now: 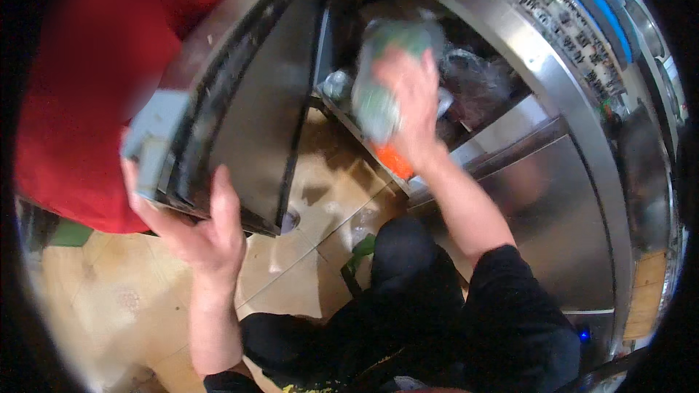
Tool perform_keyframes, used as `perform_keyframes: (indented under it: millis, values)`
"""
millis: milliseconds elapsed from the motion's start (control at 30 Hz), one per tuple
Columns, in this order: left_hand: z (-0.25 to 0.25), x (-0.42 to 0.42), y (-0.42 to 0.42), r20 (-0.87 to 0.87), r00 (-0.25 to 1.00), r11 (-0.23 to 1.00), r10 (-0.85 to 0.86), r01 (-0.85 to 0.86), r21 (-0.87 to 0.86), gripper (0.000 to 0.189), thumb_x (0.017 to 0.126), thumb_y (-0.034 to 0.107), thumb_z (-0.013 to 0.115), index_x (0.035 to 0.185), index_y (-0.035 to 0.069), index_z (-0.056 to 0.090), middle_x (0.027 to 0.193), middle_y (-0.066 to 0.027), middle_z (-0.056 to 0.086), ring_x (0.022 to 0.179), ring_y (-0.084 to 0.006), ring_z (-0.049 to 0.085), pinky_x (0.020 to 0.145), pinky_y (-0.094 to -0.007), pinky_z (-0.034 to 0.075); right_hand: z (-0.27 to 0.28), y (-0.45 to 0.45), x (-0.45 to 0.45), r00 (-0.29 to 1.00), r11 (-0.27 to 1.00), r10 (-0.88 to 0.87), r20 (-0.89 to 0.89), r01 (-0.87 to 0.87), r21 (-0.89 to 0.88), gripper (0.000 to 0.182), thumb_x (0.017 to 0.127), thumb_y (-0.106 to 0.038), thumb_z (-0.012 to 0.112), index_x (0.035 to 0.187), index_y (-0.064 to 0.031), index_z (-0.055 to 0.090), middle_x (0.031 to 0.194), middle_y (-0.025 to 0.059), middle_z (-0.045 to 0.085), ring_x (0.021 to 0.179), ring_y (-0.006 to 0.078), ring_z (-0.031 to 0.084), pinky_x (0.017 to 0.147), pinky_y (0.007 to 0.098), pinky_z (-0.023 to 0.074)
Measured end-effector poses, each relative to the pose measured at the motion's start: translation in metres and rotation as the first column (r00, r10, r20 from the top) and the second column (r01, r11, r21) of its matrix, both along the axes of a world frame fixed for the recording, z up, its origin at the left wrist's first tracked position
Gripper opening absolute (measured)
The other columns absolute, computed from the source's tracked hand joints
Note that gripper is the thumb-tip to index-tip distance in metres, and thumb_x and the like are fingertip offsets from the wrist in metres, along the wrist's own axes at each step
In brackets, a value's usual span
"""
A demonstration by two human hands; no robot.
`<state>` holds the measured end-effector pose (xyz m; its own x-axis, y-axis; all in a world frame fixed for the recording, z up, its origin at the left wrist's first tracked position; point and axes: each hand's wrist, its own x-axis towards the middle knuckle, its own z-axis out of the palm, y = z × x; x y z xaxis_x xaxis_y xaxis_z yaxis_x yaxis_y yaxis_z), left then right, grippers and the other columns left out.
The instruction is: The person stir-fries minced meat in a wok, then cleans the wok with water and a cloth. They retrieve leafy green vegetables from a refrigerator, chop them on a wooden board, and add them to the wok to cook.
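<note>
My left hand (199, 224) grips the lower edge of an open metal door (256, 103), thumb on its inner face and fingers on the outer side. The door has a dark rubber gasket along its rim. Over the opening of a stainless steel under-counter cabinet (546, 65), my right hand (409, 93) is closed on a clear plastic bag (377, 103) with something green in it. Both are blurred by motion, and the contents cannot be made out. Just below that hand lies a bright orange thing (392, 159) at the cabinet's front edge, partly covered by my wrist.
More clear plastic bags (472, 73) lie inside the cabinet. A closed steel door (546, 229) adjoins it on the right. Beyond the open door stands a person in red clothing (82, 164). Green leaf-like scraps (363, 245) show by my knee above the tiled floor (284, 284).
</note>
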<state>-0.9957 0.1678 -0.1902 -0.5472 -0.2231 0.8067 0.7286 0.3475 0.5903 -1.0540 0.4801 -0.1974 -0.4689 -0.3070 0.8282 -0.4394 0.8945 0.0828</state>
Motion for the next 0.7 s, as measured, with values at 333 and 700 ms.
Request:
perform_keyframes:
  millis: [333, 700]
  values:
    - [0.099, 0.048, 0.006, 0.693, 0.674, 0.938, -0.256, 0.347, 0.009, 0.072, 0.083, 0.007, 0.079, 0.143, -0.001, 0.039, 0.129, -0.0198, 0.056, 0.117, -0.0289, 0.057, 0.103, -0.0398, 0.045, 0.137, -0.093, 0.235, 0.626, 0.187, 0.651, 0.428, 0.415, -0.891, 0.060, 0.074, -0.016, 0.086, 0.126, -0.0034, 0.059, 0.120, 0.0143, 0.065, 0.112, 0.0308, 0.065, 0.101, 0.0413, 0.0498]
    - [0.310, 0.152, 0.073, 0.784, -0.330, 0.284, -0.525, 0.801, 0.527, 0.042, 0.101, 0.018, 0.063, 0.140, 0.004, 0.058, 0.136, -0.0071, 0.062, 0.124, -0.0163, 0.056, 0.106, -0.0324, 0.044, 0.411, -0.081, 0.386, 0.734, 0.259, 0.207, 0.647, 0.596, -0.760, 0.047, 0.084, -0.018, 0.081, 0.124, -0.0047, 0.062, 0.119, 0.0081, 0.067, 0.104, 0.0194, 0.064, 0.093, 0.0349, 0.0516]
